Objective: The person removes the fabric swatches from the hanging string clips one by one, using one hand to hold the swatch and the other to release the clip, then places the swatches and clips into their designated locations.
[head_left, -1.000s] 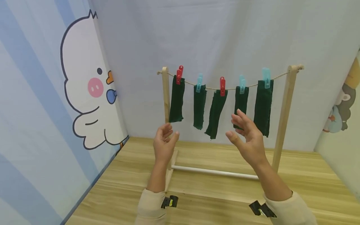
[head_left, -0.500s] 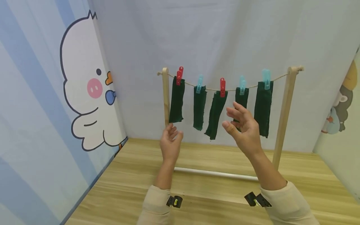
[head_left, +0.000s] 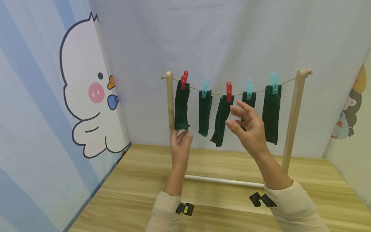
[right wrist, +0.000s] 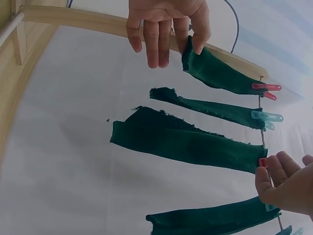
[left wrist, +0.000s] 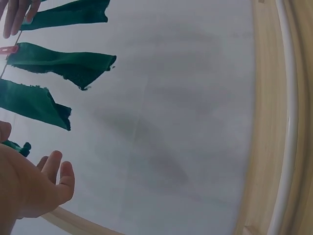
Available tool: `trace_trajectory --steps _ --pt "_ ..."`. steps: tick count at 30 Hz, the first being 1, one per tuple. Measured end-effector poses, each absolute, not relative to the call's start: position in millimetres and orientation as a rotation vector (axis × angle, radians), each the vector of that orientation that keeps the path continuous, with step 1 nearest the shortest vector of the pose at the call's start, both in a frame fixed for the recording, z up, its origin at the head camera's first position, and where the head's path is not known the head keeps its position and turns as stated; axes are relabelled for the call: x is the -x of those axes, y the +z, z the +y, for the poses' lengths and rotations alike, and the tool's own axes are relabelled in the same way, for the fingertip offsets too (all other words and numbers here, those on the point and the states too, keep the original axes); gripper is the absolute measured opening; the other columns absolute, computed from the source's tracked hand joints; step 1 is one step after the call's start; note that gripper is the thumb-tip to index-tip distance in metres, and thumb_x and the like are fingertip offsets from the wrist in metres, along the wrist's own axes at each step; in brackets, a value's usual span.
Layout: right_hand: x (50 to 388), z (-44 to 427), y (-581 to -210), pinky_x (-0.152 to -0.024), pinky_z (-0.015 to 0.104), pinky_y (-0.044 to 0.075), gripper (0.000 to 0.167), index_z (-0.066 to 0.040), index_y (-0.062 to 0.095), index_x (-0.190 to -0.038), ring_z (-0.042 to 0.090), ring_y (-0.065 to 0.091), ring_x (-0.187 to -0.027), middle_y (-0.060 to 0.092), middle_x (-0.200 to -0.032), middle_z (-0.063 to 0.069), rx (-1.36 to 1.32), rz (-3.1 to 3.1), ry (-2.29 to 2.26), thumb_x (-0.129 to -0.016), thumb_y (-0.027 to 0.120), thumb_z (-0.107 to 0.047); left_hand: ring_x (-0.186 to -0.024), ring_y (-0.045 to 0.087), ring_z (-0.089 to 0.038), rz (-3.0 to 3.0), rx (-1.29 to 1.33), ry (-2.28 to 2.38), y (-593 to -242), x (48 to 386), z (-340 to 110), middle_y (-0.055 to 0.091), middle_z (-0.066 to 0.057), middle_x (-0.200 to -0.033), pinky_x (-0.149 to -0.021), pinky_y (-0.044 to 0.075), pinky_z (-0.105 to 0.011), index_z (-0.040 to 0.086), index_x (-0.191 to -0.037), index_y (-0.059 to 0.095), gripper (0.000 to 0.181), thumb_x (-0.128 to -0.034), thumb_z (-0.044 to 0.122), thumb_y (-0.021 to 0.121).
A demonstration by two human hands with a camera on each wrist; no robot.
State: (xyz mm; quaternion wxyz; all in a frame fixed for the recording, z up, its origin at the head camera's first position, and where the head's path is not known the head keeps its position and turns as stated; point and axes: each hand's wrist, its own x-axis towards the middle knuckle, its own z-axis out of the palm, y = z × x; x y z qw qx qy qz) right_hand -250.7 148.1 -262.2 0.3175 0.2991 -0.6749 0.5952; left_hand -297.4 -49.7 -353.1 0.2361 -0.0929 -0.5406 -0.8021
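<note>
My left hand is at the lower end of the leftmost dark green cloth strip, fingers behind it and thumb apart on the near side. In the right wrist view that hand's thumb overlaps the end of the strip; whether it presses the cloth I cannot tell. A red clothespin fixes the strip to a thin rope. My right hand hovers before the fourth strip, near the middle strip with its red clothespin. Its fingers and thumb are spread apart and hold nothing.
Light blue clothespins hold the other green strips. The rope runs between two wooden posts, joined low down by a white rod. The frame stands on a wood-grain table, backed by a pale curtain.
My left hand has moved right to the bottom of the leftmost strip, whose lower end now bends slightly. The right hand has shifted left and up toward the middle strip.
</note>
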Motion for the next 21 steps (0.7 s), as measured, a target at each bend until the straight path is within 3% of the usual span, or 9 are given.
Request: trace_trajectory --steps 4,8,17,21 --pt "254 147 -253 -0.088 0.027 0.043 0.056 -0.002 0.043 -0.136 0.027 0.051 -0.114 0.054 -0.127 0.017 -0.799 -1.775 1.538 -0.084 0.062 0.004 -0.089 0.06 -0.019 -1.363 0.232 -2.167 -352 295 -51 0.061 -0.012 -0.095 -0.083 0.047 -0.031 0.0 -0.105 0.054 0.024 -0.086 0.01 0.065" --pt "259 144 -242 -0.087 0.027 0.044 0.056 -0.002 0.042 -0.136 0.029 0.051 -0.114 0.054 -0.127 0.016 -0.83 -1.767 1.522 -0.085 0.063 0.002 -0.084 0.058 -0.018 -1.237 0.22 -2.097 -350 297 -54 0.059 -0.008 -0.087 -0.082 0.048 -0.032 0.0 -0.094 0.055 0.017 -0.0881 0.013 0.065" --pt "271 132 -216 -0.091 0.038 0.041 0.057 -0.001 0.043 -0.136 0.024 0.05 -0.114 0.055 -0.127 0.012 -0.906 -1.736 1.457 -0.083 0.066 -0.001 -0.077 0.059 -0.019 -1.172 0.204 -2.103 -342 293 -58 0.057 -0.011 -0.086 -0.075 0.05 -0.029 -0.001 -0.095 0.053 0.014 -0.0849 -0.003 0.061" --pt "278 124 -204 -0.097 0.037 0.037 0.058 -0.003 0.043 -0.136 0.017 0.047 -0.119 0.052 -0.13 0.01 -0.901 -1.763 1.37 -0.083 0.066 0.0 -0.072 0.058 -0.019 -1.19 0.23 -2.131 -340 293 -60 0.055 -0.011 -0.085 -0.072 0.051 -0.03 -0.002 -0.101 0.051 0.016 -0.0864 -0.005 0.058"
